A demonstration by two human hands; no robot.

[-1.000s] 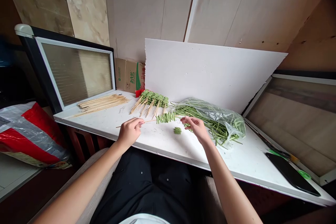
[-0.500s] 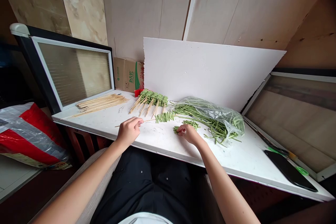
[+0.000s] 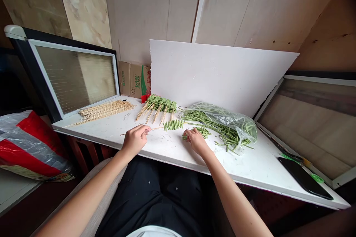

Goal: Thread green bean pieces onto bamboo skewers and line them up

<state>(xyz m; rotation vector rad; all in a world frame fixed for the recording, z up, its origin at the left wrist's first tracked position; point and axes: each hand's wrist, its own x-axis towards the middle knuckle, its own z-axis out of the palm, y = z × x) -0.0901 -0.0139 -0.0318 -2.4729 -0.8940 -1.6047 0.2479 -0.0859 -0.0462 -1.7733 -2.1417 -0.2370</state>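
Note:
My left hand [image 3: 135, 139] is closed on a thin bamboo skewer [image 3: 157, 128], held sideways just above the table. Several cut pieces of green bean [image 3: 172, 124] are threaded in a row along its right end. My right hand [image 3: 195, 140] is down at the pile of cut green bean pieces [image 3: 202, 132], its fingers bent and pinched on a piece at the left side. The hand covers part of that pile. Finished bean skewers [image 3: 161, 103] lie stacked behind, their bare sticks towards me.
Bare bamboo skewers [image 3: 107, 110] lie at the left of the white table [image 3: 167, 150]. A clear plastic bag [image 3: 222, 113] with long green beans [image 3: 203, 117] spreads out at the right. A black phone [image 3: 304, 178] rests near the right edge. A cardboard box [image 3: 133, 79] and white board [image 3: 217, 76] stand behind.
My right hand has shifted slightly left, with its fingers lower over the bean pieces. My left hand still holds the skewer. The whole view has moved a little.

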